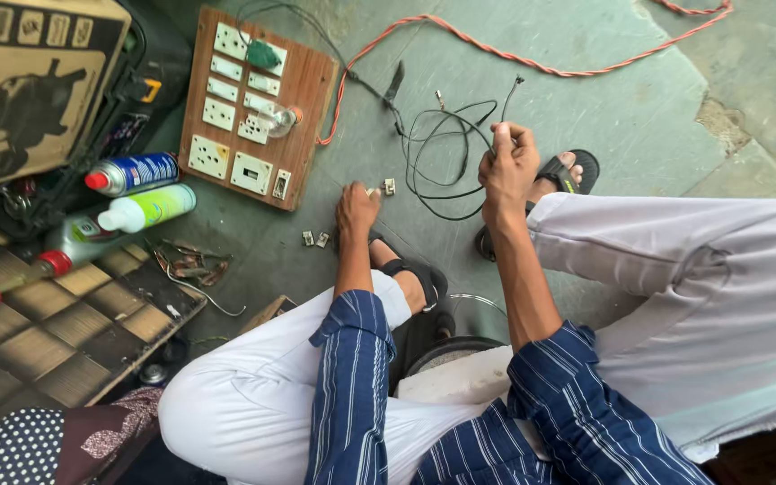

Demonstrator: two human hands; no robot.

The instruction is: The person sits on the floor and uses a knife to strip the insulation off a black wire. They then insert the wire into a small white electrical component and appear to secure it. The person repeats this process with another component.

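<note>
I sit with white trousers and striped blue sleeves over a green stone floor. My right hand (509, 166) is raised and closed on a coil of thin black wire (442, 157) that loops down to the floor. My left hand (357, 211) reaches down to the floor, fingers curled at a small white part (389, 187); whether it grips anything is hidden. Two more small white parts (314, 239) lie just left of that hand. A wooden switchboard (258, 103) with white switches and sockets lies further left.
An orange cord (532, 63) runs across the floor from the board. A blue spray can (132, 172), a green-and-white bottle (147, 208) and a red-capped bottle (65, 251) lie at left beside a cardboard box (33, 81). Black sandals (572, 171) are on my feet.
</note>
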